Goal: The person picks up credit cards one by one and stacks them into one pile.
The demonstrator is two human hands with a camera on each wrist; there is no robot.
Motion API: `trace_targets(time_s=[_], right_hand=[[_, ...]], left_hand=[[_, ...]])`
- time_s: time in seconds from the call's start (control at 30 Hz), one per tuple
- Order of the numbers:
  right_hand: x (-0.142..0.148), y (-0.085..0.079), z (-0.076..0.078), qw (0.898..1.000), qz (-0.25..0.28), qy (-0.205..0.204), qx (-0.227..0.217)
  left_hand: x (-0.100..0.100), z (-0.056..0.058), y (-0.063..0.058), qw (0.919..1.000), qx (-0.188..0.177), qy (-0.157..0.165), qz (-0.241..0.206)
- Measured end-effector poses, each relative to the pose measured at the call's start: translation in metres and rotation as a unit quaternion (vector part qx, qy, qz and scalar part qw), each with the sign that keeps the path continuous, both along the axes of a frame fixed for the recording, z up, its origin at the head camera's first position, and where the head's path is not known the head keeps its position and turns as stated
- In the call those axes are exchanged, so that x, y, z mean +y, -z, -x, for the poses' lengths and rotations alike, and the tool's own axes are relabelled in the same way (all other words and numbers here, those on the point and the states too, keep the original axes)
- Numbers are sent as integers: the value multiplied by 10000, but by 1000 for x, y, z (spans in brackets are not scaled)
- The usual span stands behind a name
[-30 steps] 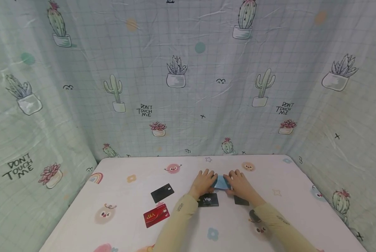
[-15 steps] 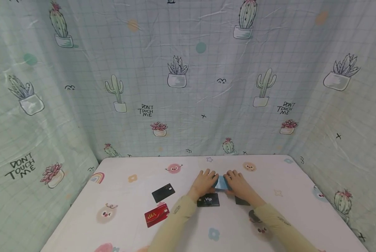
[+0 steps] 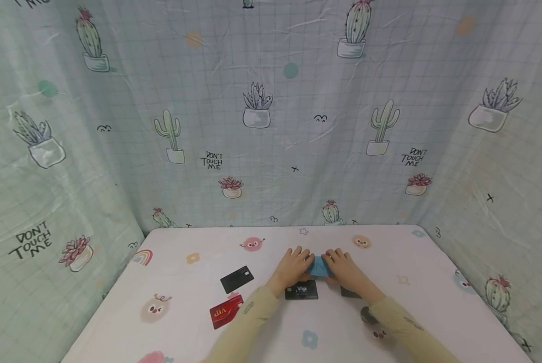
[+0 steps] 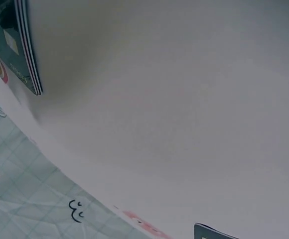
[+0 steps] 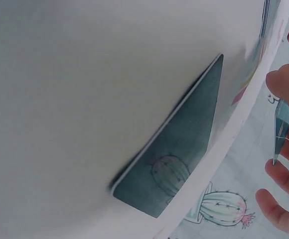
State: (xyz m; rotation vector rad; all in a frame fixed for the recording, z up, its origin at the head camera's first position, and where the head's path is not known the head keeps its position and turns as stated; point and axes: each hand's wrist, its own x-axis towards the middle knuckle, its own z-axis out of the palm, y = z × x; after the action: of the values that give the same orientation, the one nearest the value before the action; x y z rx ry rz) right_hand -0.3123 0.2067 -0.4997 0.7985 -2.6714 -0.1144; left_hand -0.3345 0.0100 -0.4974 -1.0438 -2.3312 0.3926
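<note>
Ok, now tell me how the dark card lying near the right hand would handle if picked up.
The dark card is probably stiff, since its edges run straight. It may be slippery, as its glossy face seems to mirror a cactus print. Lying thin and flat on the tabletop, it could be awkward to lift.

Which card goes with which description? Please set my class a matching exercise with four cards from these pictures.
1. blue card
2. red card
3. black Vip card
4. plain black card

A. shows white lettering
B. lies just beyond the red card
C. held between left hand and right hand
D. shows gold lettering

Pairs: 1-C, 2-D, 3-A, 4-B
</note>
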Motion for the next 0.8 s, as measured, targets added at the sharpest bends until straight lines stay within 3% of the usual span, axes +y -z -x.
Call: trace_targets(time_s=[0.37, 0.8], right_hand=[[-2, -4, -11, 9985, 247, -475, 136], [-6, -6, -22, 9956, 421, -726, 427]], left_hand=[[-12, -7, -1, 9999, 101, 95, -80], [-25, -20, -3, 9986, 150, 387, -315]])
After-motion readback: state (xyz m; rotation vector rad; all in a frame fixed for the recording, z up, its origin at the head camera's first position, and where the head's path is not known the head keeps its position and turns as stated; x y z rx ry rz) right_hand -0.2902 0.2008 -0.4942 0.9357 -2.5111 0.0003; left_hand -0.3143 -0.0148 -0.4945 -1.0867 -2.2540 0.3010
